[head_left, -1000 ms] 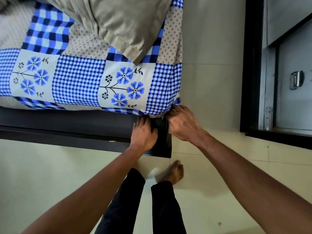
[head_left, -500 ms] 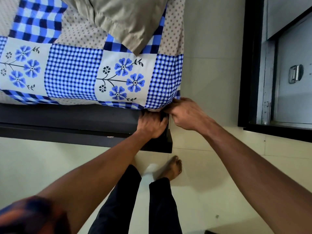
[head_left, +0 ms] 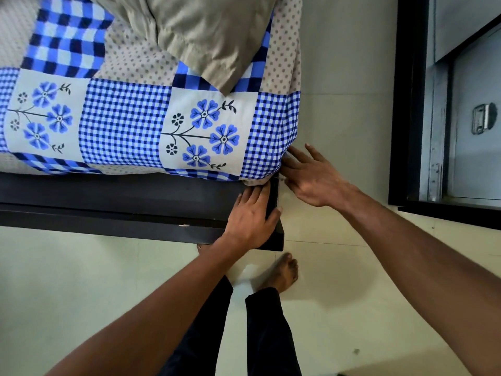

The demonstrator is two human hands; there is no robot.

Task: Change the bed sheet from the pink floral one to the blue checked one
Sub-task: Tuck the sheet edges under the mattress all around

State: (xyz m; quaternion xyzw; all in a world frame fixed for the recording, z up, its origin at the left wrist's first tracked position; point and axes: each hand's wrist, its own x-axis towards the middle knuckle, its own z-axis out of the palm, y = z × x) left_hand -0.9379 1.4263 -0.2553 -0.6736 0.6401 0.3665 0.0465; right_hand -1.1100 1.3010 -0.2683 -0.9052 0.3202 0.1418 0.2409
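The blue checked bed sheet with printed flower panels (head_left: 122, 123) is spread over the mattress. Its near corner is drawn down tight to the dark wooden bed frame (head_left: 108, 202), where a small fold of cloth pokes out. The left hand (head_left: 252, 217) lies flat on the frame's corner, fingers straight and holding nothing, with its tips at that fold, likely to push the loose edge under the mattress. The right hand (head_left: 311, 177) is spread open against the side of the corner, grasping nothing either. I'd say it smooths and steadies the cloth there while the other tucks. A crumpled beige pillow (head_left: 206, 36) sits on the sheet further up, away from the corner. No pink floral sheet is in sight. Beyond lie the pale tiled floor (head_left: 81, 280), a bare foot (head_left: 282, 272) and a grey metal door (head_left: 474, 158).
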